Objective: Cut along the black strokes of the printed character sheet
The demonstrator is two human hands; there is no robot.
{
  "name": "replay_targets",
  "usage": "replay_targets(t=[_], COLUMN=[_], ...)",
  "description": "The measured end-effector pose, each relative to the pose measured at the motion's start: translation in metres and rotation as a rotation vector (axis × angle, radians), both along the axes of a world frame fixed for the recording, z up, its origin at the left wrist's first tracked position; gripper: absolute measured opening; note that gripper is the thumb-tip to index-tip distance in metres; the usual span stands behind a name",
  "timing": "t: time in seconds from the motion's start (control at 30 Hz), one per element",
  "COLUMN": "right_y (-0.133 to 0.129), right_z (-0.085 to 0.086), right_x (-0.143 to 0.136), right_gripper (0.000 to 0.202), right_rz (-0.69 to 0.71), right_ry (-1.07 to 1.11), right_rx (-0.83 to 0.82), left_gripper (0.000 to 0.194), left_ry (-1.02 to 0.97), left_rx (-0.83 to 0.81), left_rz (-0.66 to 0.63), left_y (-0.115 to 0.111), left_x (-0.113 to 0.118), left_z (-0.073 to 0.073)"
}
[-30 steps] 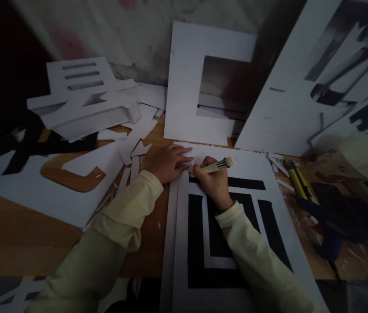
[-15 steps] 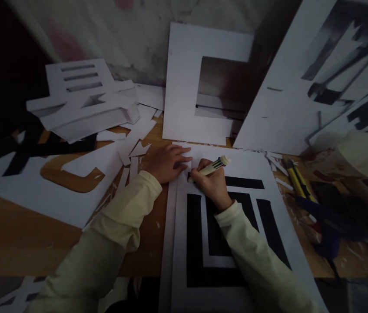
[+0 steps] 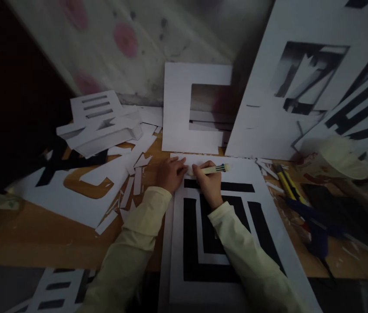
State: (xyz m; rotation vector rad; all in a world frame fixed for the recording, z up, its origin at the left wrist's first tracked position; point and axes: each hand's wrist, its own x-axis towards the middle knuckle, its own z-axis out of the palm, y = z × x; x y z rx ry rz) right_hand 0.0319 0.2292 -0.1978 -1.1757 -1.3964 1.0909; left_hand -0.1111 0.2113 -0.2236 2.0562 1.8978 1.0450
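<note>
My right hand (image 3: 210,184) grips a thick cream multicolour pen (image 3: 216,168), tilted, its lower end by a white board (image 3: 177,243) near the top edge. Black bands and a black block cover much of this board, including a black bar (image 3: 236,187) just below my right hand. To the left, my left hand (image 3: 170,174) rests at the board's upper left corner with its fingers bent and apart, close to the pen's lower end. Whether the pen tip touches the board is hidden by my fingers.
A white C-shaped cutout (image 3: 177,108) stands behind the board. Left lie white cut pieces (image 3: 105,134) and paper scraps (image 3: 127,191). A large white panel (image 3: 258,126) leans at the right, near a yellow cutter (image 3: 286,182), a blue glue gun (image 3: 317,234) and a bucket (image 3: 336,158).
My left hand has drawn its spread fingers in, closer to the pen. My right hand and the pen have moved up above the black bar. The view has shifted.
</note>
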Motion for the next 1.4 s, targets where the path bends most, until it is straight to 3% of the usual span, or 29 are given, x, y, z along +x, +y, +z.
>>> replay_targets(t=[0.2,0.5,1.4], right_y=[0.0007,0.0016,0.0027], right_z=[0.0001,-0.0009,-0.0039], right_x=[-0.0019,-0.0031,-0.0039], right_gripper=[0.032,0.031,0.029], right_rz=[0.01,0.056,0.035], right_ry=[-0.152,-0.171,-0.216], right_rx=[0.121,0.108,0.138], left_gripper=[0.029,0.032,0.028], left_ry=[0.054,0.294,0.259], left_rx=[-0.004,-0.051,0.027], left_rz=[-0.048,-0.084,-0.076], left_y=[-0.001,-0.0007,0.0016], left_x=[-0.0049,-0.0041,-0.0047], left_z=[0.0027,0.0095,0.0029])
